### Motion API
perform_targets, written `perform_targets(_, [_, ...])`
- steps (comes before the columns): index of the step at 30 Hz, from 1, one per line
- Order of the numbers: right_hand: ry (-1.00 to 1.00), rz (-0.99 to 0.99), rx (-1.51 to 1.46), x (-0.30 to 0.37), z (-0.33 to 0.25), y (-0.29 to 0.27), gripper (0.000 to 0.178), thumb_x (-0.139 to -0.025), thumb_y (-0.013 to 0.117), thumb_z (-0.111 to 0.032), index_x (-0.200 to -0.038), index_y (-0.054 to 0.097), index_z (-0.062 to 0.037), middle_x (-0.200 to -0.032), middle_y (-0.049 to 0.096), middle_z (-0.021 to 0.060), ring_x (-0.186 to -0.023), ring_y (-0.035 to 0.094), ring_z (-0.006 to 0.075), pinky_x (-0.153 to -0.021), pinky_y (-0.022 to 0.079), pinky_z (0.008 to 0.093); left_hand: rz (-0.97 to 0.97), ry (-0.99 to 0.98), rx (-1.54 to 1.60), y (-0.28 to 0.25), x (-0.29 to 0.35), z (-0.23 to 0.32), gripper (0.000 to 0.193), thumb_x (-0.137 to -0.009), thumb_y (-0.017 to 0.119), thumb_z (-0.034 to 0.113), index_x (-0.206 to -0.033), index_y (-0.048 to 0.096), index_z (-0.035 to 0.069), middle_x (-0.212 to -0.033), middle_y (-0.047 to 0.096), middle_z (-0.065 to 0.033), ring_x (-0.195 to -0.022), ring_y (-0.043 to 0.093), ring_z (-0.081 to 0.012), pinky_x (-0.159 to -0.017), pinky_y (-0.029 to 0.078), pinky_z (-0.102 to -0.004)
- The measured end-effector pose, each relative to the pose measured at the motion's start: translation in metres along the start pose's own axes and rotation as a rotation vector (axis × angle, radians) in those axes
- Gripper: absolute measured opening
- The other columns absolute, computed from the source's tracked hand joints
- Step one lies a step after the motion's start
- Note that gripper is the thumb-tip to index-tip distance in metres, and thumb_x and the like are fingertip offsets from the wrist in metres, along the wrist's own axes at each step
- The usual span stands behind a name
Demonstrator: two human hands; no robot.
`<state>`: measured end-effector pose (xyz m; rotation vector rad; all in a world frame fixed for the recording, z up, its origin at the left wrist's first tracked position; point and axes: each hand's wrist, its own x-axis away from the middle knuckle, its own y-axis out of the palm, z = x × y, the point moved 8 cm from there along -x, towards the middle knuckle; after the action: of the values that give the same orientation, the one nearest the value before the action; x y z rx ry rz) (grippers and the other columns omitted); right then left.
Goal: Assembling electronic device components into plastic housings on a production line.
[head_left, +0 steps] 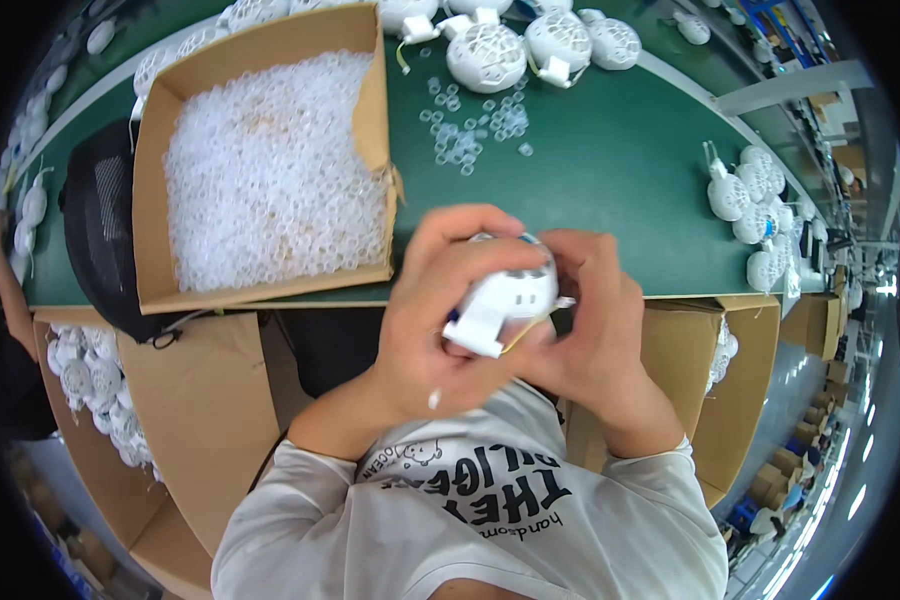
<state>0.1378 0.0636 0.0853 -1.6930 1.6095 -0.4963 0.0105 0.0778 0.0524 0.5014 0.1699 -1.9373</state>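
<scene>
Above my lap, in front of the table edge, both hands hold a white round plastic housing (520, 290) with a square-ended projecting part and a thin yellow wire. My left hand (420, 300) is closed around its left side, fingers bent over the top. My right hand (595, 320) grips it from the right, with thumb and fingers bent against it. The fingers partly cover the housing, and slight blur hides its finer detail. Beyond my hands, small clear rings (460, 140) lie loose on the green table (610, 170).
A cardboard box (265, 295) full of clear rings stands left on the table, beside a black bag (100, 230). White lattice housings (485, 58) line the back; more (755, 200) sit right. Open cartons (200, 400) flank me below. Another person's arm (10, 290) shows far left.
</scene>
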Motion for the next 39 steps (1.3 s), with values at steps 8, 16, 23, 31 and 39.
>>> perform_targets(8, [0.125,-0.409,-0.543,-0.021,0.047,0.000,0.068,-0.071,0.084,-0.008,-0.133,0.057,-0.0038,-0.093,0.063,0.0004,-0.071,0.057,0.0060,-0.055,0.041,0.0195,0.016,-0.138,0.164,-0.008,0.017,-0.012,0.051,-0.090,0.069,0.041,-0.113,0.065,-0.004,-0.104,0.063,-0.0194,-0.094,0.062,-0.0258,-0.084,0.051,-0.0373])
perform_targets(16, [-0.096,0.066,0.219,-0.070,0.056,-0.011,0.019,-0.084,0.074,-0.008,-0.102,0.071,-0.0049,-0.086,0.063,0.0036,-0.069,0.056,0.0114,-0.056,0.042,0.0262,-0.008,-0.242,0.477,0.002,0.020,-0.022,0.023,-0.090,0.065,0.009,-0.108,0.066,-0.004,-0.103,0.067,-0.0162,-0.091,0.063,-0.0206,-0.081,0.049,-0.0310])
perform_targets(23, [-0.144,-0.010,0.177,-0.082,0.058,0.010,0.016,-0.086,0.072,-0.007,-0.101,0.069,-0.0020,-0.086,0.064,0.0036,-0.069,0.058,0.0116,-0.057,0.043,0.0257,0.021,-0.226,0.494,-0.011,0.014,-0.024,0.021,-0.092,0.064,0.011,-0.107,0.063,-0.004,-0.100,0.066,-0.0173,-0.091,0.063,-0.0235,-0.080,0.051,-0.0350])
perform_targets(31, [0.102,0.033,-0.681,-0.058,0.059,0.024,0.014,-0.090,0.066,0.002,-0.104,0.062,0.0037,-0.088,0.063,0.0079,-0.067,0.060,0.0104,-0.051,0.046,0.0195,0.020,-0.196,0.399,-0.020,0.014,-0.035,0.033,-0.094,0.064,0.024,-0.110,0.056,-0.002,-0.097,0.062,-0.0202,-0.090,0.065,-0.0296,-0.077,0.056,-0.0413])
perform_targets(39, [-0.015,-0.056,-0.895,-0.038,0.047,0.024,0.014,-0.086,0.066,0.004,-0.099,0.060,0.0054,-0.092,0.058,0.0148,-0.061,0.057,0.0101,-0.044,0.045,0.0203,0.046,-0.258,0.411,-0.015,0.020,-0.044,0.031,-0.094,0.063,0.021,-0.113,0.057,-0.002,-0.097,0.064,-0.0165,-0.087,0.064,-0.0221,-0.076,0.053,-0.0343])
